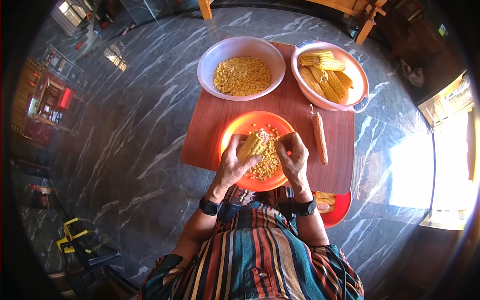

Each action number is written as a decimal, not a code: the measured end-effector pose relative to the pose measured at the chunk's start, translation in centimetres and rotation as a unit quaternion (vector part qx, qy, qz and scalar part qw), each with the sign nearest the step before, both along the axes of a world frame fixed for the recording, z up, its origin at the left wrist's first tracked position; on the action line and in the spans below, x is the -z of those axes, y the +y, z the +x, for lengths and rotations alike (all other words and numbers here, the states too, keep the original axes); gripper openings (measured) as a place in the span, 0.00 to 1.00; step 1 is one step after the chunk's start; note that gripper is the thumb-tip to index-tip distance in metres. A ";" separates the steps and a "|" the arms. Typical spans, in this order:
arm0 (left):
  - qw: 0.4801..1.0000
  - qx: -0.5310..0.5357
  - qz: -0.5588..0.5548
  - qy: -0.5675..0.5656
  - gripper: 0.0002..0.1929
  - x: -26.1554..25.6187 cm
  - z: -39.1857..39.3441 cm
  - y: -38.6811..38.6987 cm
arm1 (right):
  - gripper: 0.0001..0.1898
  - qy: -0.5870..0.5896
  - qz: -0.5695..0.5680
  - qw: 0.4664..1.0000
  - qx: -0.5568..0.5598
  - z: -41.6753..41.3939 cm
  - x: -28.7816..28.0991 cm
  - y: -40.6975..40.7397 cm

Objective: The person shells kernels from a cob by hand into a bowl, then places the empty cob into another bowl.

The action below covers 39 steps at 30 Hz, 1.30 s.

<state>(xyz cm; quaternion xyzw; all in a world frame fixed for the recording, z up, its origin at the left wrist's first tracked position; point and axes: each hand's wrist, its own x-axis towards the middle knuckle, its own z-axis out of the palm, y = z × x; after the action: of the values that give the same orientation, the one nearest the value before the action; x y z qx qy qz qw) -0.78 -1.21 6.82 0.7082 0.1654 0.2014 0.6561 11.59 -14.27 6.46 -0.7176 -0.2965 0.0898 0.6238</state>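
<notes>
My left hand (236,161) is closed around a partly shelled corn cob (252,145), its bare pinkish tip pointing up and right. Just right of that tip is my right hand (292,155), fingers bent and thumb near the fingertips; whether a kernel is between them cannot be seen. Both hands are over an orange plastic bowl (229,129) with loose corn kernels (267,165) in it. A bare corn cob (320,138) lies on the wooden table right of the bowl.
On the reddish table (210,123), a whitish basin (242,95) of kernels stands at the back left. A pink-rimmed basin (360,80) of unshelled cobs is at the back right. Below the table's right front edge, a red basin (339,212) holds more cobs.
</notes>
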 end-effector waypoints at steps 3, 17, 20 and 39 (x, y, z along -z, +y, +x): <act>0.999 -0.019 0.035 0.001 0.25 -0.1 0.1 -0.1 | 0.09 0.049 0.007 0.999 0.008 0.1 1.1 -0.1; 0.999 0.014 0.042 0.007 0.29 -1.3 -0.2 -1.0 | 0.09 0.198 0.185 0.952 -0.139 -0.8 -1.0 0.2; 0.999 0.017 0.040 0.002 0.28 -1.3 -0.1 -0.9 | 0.06 0.196 0.167 0.956 -0.142 -0.6 -1.2 0.2; 0.997 0.007 -0.047 0.052 0.24 -0.4 -0.1 -0.5 | 0.06 -0.194 0.048 0.977 0.074 -0.6 0.1 1.4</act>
<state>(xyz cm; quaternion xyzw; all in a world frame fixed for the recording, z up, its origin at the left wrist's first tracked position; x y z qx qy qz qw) -0.86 -1.70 7.17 0.6872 0.2041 0.1515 0.6805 11.00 -12.92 6.39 -0.7110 -0.3613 -0.1116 0.5929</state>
